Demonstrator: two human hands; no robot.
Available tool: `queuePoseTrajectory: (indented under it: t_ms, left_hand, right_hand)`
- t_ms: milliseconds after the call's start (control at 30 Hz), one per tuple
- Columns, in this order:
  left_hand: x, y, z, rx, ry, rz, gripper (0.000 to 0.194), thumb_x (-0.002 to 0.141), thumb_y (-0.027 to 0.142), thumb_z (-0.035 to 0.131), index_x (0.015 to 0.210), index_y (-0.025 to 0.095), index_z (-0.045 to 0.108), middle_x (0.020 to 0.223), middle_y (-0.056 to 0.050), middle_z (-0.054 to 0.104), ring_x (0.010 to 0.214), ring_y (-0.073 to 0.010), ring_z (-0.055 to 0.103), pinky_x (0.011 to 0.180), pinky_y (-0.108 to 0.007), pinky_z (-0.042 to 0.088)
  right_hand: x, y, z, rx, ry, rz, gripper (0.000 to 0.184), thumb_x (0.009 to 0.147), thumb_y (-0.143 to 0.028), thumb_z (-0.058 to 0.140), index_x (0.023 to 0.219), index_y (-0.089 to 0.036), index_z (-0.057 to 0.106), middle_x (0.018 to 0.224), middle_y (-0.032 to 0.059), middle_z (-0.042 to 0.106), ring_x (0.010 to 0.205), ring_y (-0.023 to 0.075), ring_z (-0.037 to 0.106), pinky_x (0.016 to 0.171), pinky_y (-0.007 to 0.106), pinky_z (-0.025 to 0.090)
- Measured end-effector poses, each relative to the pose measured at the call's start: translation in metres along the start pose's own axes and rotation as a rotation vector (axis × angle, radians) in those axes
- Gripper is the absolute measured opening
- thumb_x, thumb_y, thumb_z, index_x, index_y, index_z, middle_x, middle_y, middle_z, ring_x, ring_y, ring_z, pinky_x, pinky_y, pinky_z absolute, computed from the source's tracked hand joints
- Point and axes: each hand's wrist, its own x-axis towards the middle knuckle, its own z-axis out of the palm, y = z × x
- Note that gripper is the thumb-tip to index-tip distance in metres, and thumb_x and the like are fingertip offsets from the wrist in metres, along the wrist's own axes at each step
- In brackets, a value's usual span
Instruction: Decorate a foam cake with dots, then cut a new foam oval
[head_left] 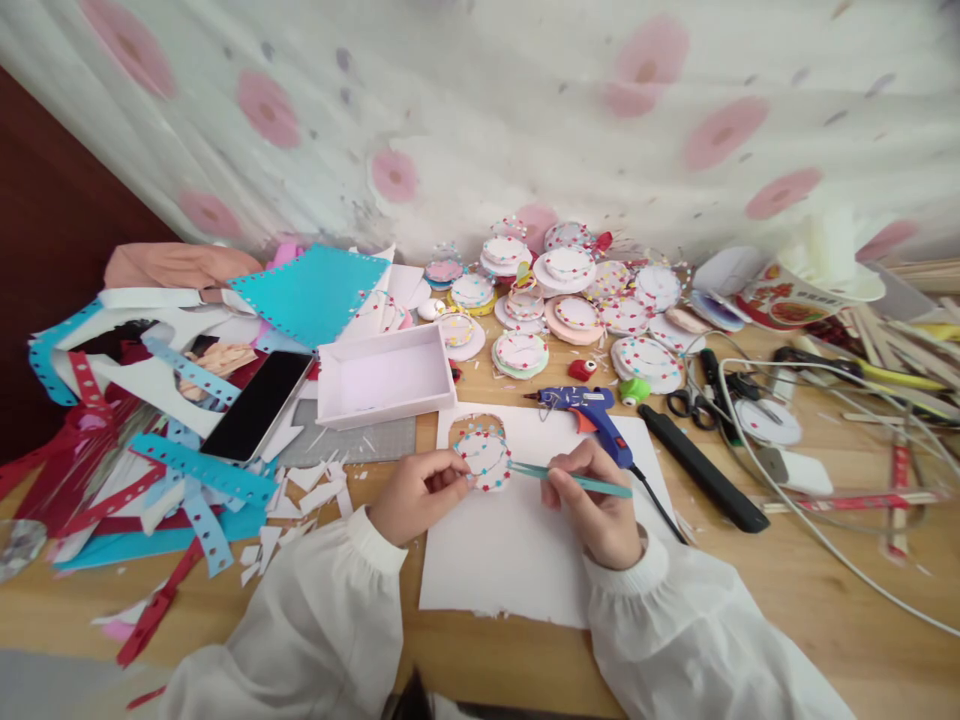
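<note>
My left hand (416, 492) pinches the left edge of a small round paper disc (484, 456) rimmed with red and blue dots, holding it down on a white sheet (517, 545). My right hand (596, 500) grips a thin teal stick (581, 482) like a pen, its tip touching the disc's right edge. Both wrists wear white sleeves. A blue glue gun (589, 410) lies just beyond my right hand.
Several finished dotted discs (570, 300) crowd the back of the wooden table. A white shallow box (382, 378), a dark phone (256, 405), and blue and red punched paper strips (187, 470) fill the left. Scissors (694, 400), a black bar (701, 465), cables and sticks lie right.
</note>
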Motion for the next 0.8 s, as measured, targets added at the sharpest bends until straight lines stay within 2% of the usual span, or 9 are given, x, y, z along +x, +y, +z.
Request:
queuePoseTrajectory:
  t_ms: [133,400,800]
  left_hand:
    - [-0.0007,-0.0013,0.0009,0.001,-0.004,0.002,0.019,0.074,0.033,0.063,0.074,0.014,0.065,0.057,0.002,0.05,0.051,-0.0083,0.04,0.049,-0.02,0.031]
    - [-0.0009,-0.0029,0.002,0.024,-0.017,0.017,0.017,0.076,0.031,0.061,0.075,0.014,0.064,0.057,0.003,0.05,0.051,-0.0081,0.04,0.049,-0.02,0.031]
    - [-0.0015,-0.0035,0.0019,0.032,-0.019,0.033,0.019,0.076,0.031,0.059,0.075,0.013,0.063,0.057,0.003,0.049,0.051,-0.0076,0.04,0.049,-0.019,0.031]
  right_hand:
    - [0.0003,-0.0005,0.0018,-0.088,-0.062,0.001,0.016,0.084,-0.028,0.064,0.078,-0.021,0.051,0.059,-0.0001,0.062,0.048,0.0123,0.054,0.046,0.025,0.043]
    - [0.0003,0.0024,0.0011,-0.115,-0.044,0.011,0.014,0.084,-0.025,0.064,0.077,-0.021,0.053,0.06,0.0001,0.063,0.049,0.0119,0.055,0.046,0.025,0.043]
    - [-0.0022,-0.0018,0.0013,-0.128,-0.025,-0.07,0.017,0.086,-0.022,0.061,0.071,-0.02,0.053,0.059,0.0009,0.065,0.047,0.0104,0.051,0.045,0.023,0.042]
